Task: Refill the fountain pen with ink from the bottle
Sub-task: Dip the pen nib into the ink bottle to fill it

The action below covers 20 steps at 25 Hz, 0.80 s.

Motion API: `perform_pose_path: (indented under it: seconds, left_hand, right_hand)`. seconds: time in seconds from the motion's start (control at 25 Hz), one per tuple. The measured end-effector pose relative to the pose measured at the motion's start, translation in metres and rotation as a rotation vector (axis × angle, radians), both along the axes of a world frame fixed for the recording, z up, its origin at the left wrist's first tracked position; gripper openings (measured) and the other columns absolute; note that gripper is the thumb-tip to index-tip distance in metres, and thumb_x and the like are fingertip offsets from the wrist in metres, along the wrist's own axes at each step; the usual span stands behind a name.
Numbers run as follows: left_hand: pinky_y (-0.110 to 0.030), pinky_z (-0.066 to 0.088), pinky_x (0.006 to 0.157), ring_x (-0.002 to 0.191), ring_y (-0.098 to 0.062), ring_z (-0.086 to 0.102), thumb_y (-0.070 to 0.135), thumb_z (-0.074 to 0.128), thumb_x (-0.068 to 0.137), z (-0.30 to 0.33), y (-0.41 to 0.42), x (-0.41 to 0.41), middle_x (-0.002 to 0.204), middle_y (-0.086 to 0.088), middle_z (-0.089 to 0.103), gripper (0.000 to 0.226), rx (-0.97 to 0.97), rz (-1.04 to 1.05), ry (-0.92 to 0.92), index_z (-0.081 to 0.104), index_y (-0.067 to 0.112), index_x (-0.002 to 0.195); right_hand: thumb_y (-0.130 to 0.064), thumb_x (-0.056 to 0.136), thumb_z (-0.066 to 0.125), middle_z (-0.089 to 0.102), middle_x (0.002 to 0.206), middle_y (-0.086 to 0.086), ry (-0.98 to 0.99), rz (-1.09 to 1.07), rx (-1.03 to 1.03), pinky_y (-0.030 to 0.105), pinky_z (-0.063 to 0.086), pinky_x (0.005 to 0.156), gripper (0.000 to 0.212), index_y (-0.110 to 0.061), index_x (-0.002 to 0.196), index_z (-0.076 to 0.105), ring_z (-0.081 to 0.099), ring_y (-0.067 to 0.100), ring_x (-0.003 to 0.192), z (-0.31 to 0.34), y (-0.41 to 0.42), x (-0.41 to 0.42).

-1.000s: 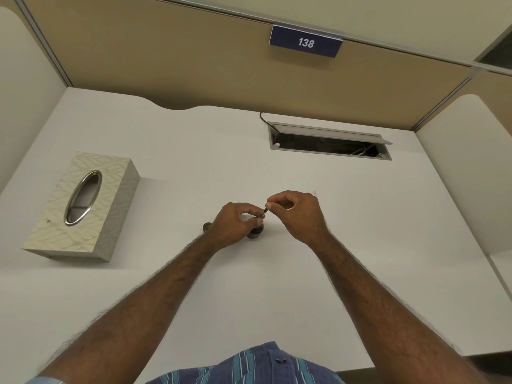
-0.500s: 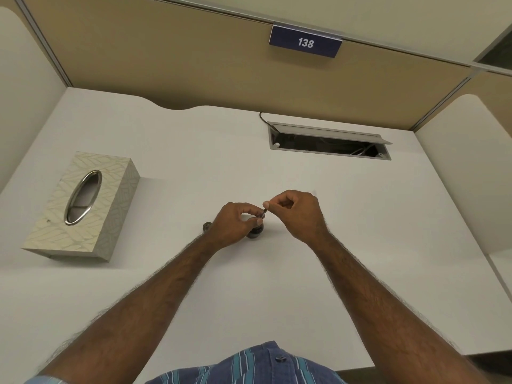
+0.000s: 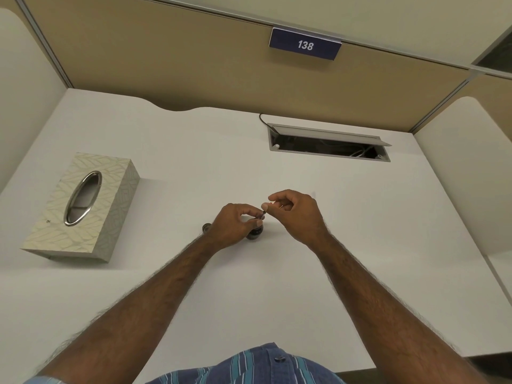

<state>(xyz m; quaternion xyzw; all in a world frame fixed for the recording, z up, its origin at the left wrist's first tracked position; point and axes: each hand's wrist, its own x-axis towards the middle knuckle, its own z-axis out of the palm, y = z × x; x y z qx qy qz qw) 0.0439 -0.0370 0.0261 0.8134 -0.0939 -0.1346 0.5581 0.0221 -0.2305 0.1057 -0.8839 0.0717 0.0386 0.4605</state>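
A small dark ink bottle [image 3: 255, 233] stands on the white desk [image 3: 194, 167], mostly hidden under my left hand [image 3: 234, 224], whose fingers curl round its top. My right hand [image 3: 297, 214] pinches a thin dark pen part [image 3: 262, 215] between thumb and forefinger, its lower end at the bottle's mouth. Most of the pen is hidden by my fingers. A small dark round cap [image 3: 206, 227] lies on the desk just left of my left hand.
A cream patterned tissue box [image 3: 80, 206] with a metal oval opening sits at the left. An open cable hatch [image 3: 328, 142] is set into the desk at the back. Partition walls enclose the desk on three sides.
The right hand has shifted very slightly; the left hand and bottle stay in place.
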Motion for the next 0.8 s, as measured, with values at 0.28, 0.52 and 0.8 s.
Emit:
perform_pose_path:
  seconds: [0.28,0.52,0.8]
  left_hand:
    - [-0.004,0.046,0.088,0.104,-0.003,0.074,0.015,0.079,0.089,-0.0007,0.0001,0.0001,0.107,0.008,0.083,0.013,-0.02,-0.007,-0.005,0.085,0.018,0.101]
    - [0.003,0.041,0.082,0.101,0.0,0.072,0.014,0.079,0.09,-0.0013,0.0008,-0.0004,0.105,0.007,0.083,0.013,-0.014,-0.007,-0.015,0.085,0.015,0.102]
    - [0.003,0.04,0.081,0.093,0.015,0.069,0.015,0.079,0.09,-0.003,0.0013,0.0002,0.104,0.009,0.082,0.013,0.004,-0.01,-0.019,0.085,0.017,0.101]
  right_hand:
    - [-0.033,0.088,0.086,0.081,0.085,-0.005,0.022,-0.004,-0.031,0.006,0.05,0.063,0.015,-0.02,0.089,0.082,0.068,0.003,0.071,0.0011,-0.0004,0.0002]
    - [-0.03,0.09,0.083,0.082,0.092,-0.007,-0.002,0.064,-0.035,0.007,0.051,0.07,0.011,-0.022,0.097,0.083,0.073,0.012,0.087,-0.0011,-0.0013,-0.0026]
    - [-0.029,0.091,0.083,0.079,0.09,-0.008,-0.026,0.051,-0.005,0.005,0.049,0.067,0.012,-0.024,0.102,0.082,0.063,-0.004,0.071,-0.0022,-0.0003,-0.0037]
